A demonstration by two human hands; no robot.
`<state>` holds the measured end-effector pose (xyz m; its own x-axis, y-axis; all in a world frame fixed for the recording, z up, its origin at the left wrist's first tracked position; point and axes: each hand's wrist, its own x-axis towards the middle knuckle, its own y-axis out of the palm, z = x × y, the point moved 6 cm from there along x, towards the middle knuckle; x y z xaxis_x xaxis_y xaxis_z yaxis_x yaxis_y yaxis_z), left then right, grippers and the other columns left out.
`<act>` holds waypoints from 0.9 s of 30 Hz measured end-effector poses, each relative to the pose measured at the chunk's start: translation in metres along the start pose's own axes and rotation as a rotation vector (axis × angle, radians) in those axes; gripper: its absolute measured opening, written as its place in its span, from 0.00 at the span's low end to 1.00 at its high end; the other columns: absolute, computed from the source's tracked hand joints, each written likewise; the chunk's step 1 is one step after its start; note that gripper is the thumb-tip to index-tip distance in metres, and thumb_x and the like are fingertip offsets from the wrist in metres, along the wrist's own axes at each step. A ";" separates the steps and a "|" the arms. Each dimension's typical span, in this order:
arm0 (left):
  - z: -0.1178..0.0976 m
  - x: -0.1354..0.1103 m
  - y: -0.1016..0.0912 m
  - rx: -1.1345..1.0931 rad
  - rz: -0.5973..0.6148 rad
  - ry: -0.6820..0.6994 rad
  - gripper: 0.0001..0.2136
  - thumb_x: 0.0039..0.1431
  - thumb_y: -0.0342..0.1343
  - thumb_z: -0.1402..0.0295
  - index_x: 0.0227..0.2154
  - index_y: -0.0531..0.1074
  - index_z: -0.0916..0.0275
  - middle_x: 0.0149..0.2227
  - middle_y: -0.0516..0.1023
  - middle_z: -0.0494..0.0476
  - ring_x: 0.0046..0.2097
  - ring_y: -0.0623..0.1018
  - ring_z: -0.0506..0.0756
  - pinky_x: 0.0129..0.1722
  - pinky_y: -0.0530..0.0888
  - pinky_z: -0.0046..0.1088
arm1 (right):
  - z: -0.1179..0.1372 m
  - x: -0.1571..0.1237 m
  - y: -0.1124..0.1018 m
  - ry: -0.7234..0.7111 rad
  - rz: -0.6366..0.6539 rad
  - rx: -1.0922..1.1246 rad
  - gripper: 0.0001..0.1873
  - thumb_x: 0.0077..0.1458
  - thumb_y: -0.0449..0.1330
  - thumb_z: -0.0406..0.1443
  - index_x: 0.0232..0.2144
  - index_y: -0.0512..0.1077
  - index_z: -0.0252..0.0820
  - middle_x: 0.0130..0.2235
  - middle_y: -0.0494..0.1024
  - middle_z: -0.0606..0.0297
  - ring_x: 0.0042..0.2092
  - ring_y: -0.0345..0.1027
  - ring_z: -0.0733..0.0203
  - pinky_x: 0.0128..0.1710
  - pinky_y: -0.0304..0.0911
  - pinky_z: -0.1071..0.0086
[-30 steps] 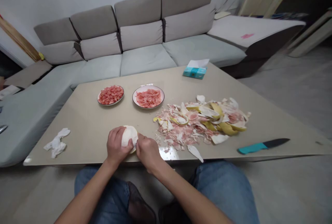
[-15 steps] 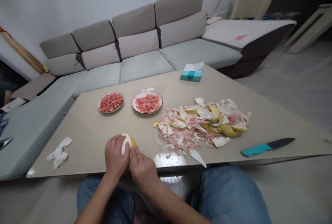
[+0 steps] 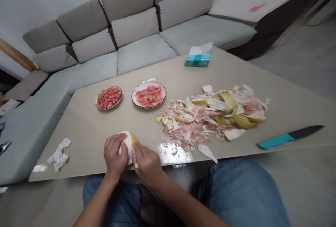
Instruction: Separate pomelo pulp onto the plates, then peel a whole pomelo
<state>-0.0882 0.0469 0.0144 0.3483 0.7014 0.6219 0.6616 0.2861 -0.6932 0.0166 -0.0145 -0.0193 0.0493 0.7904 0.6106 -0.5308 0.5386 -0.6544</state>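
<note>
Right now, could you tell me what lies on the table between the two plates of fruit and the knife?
In the head view, a heap of peel scraps lies between the plates and the knife.

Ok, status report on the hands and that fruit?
Both hands, left and right, gripping the pomelo piece. At table edge. Peel pile beside, clear.

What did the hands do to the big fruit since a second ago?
The left hand and right hand kept hold of the pomelo piece and turned it: a second ago mostly white pith showed, now a strip of yellow rind shows on its right side. The hands also drew slightly closer to the table's near edge. The two plates, the peel pile, the knife and the tissue box stayed put.
</note>
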 end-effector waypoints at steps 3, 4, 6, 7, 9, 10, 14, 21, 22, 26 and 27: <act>-0.002 -0.003 -0.001 -0.011 -0.006 0.025 0.10 0.58 0.49 0.74 0.37 0.74 0.60 0.38 0.79 0.57 0.44 0.75 0.57 0.47 0.71 0.40 | -0.008 -0.003 -0.005 0.104 0.014 0.123 0.17 0.58 0.50 0.29 0.48 0.71 0.30 0.43 0.80 0.47 0.39 0.76 0.52 0.39 0.71 0.62; -0.002 -0.004 -0.002 -0.013 -0.009 0.037 0.10 0.58 0.49 0.74 0.38 0.74 0.60 0.38 0.79 0.57 0.44 0.75 0.57 0.47 0.71 0.40 | -0.009 -0.005 -0.007 0.133 0.014 0.161 0.17 0.58 0.50 0.29 0.47 0.71 0.32 0.43 0.80 0.49 0.39 0.76 0.53 0.39 0.71 0.63; -0.002 -0.008 -0.004 -0.016 -0.022 0.059 0.10 0.59 0.48 0.74 0.38 0.74 0.60 0.38 0.79 0.57 0.43 0.76 0.57 0.47 0.71 0.40 | -0.007 -0.008 -0.012 0.151 0.010 0.218 0.17 0.57 0.51 0.29 0.47 0.71 0.33 0.45 0.80 0.50 0.42 0.75 0.53 0.42 0.71 0.63; -0.002 -0.010 -0.005 -0.019 -0.032 0.070 0.10 0.59 0.48 0.73 0.38 0.73 0.60 0.38 0.79 0.57 0.43 0.76 0.58 0.47 0.70 0.40 | -0.004 -0.010 -0.014 0.136 0.013 0.229 0.18 0.57 0.51 0.28 0.48 0.71 0.33 0.46 0.79 0.49 0.44 0.75 0.53 0.44 0.70 0.63; -0.001 -0.015 -0.008 -0.025 -0.059 0.087 0.10 0.59 0.47 0.72 0.38 0.73 0.60 0.39 0.79 0.58 0.44 0.76 0.58 0.47 0.70 0.42 | 0.004 -0.014 -0.018 0.087 0.030 0.204 0.18 0.57 0.50 0.28 0.49 0.71 0.31 0.49 0.77 0.47 0.47 0.73 0.52 0.46 0.70 0.61; 0.000 -0.017 -0.009 -0.028 -0.072 0.092 0.10 0.60 0.47 0.72 0.39 0.73 0.60 0.39 0.79 0.58 0.44 0.76 0.58 0.47 0.70 0.42 | 0.008 -0.016 -0.019 0.066 0.038 0.176 0.19 0.57 0.50 0.28 0.49 0.70 0.29 0.50 0.76 0.45 0.49 0.72 0.50 0.47 0.70 0.60; 0.002 -0.022 -0.011 -0.035 -0.097 0.085 0.11 0.60 0.46 0.72 0.39 0.73 0.61 0.39 0.79 0.59 0.44 0.76 0.58 0.47 0.70 0.43 | 0.014 -0.020 -0.018 0.026 0.019 0.105 0.23 0.60 0.49 0.34 0.53 0.67 0.24 0.53 0.73 0.40 0.51 0.70 0.46 0.47 0.71 0.56; 0.000 -0.022 -0.008 -0.026 -0.067 0.115 0.11 0.58 0.48 0.73 0.40 0.74 0.60 0.41 0.79 0.59 0.46 0.76 0.59 0.49 0.70 0.45 | 0.007 -0.021 0.003 -0.011 -0.028 0.002 0.23 0.61 0.45 0.30 0.56 0.65 0.24 0.52 0.73 0.38 0.52 0.70 0.47 0.46 0.71 0.59; -0.001 -0.021 -0.008 -0.028 -0.061 0.118 0.11 0.58 0.49 0.74 0.40 0.74 0.60 0.41 0.79 0.59 0.46 0.76 0.59 0.49 0.70 0.44 | 0.006 -0.020 0.005 -0.019 -0.028 -0.019 0.22 0.61 0.46 0.29 0.55 0.66 0.24 0.51 0.74 0.38 0.51 0.71 0.48 0.44 0.72 0.60; -0.001 -0.018 -0.006 -0.030 -0.050 0.121 0.11 0.57 0.49 0.75 0.40 0.74 0.60 0.41 0.79 0.58 0.46 0.76 0.58 0.49 0.71 0.44 | -0.001 -0.014 0.002 -0.024 -0.014 0.022 0.21 0.60 0.46 0.29 0.51 0.68 0.24 0.46 0.77 0.39 0.43 0.75 0.50 0.39 0.72 0.62; 0.000 -0.018 -0.006 -0.031 -0.051 0.120 0.11 0.57 0.49 0.74 0.39 0.74 0.60 0.41 0.79 0.58 0.46 0.76 0.58 0.49 0.71 0.44 | -0.005 -0.011 0.000 0.011 0.014 0.070 0.20 0.60 0.46 0.30 0.50 0.69 0.26 0.43 0.79 0.42 0.40 0.75 0.51 0.37 0.72 0.62</act>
<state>-0.0985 0.0324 0.0075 0.3898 0.6028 0.6962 0.6999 0.2974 -0.6494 0.0203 -0.0216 -0.0285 0.0504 0.8010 0.5965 -0.5895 0.5060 -0.6296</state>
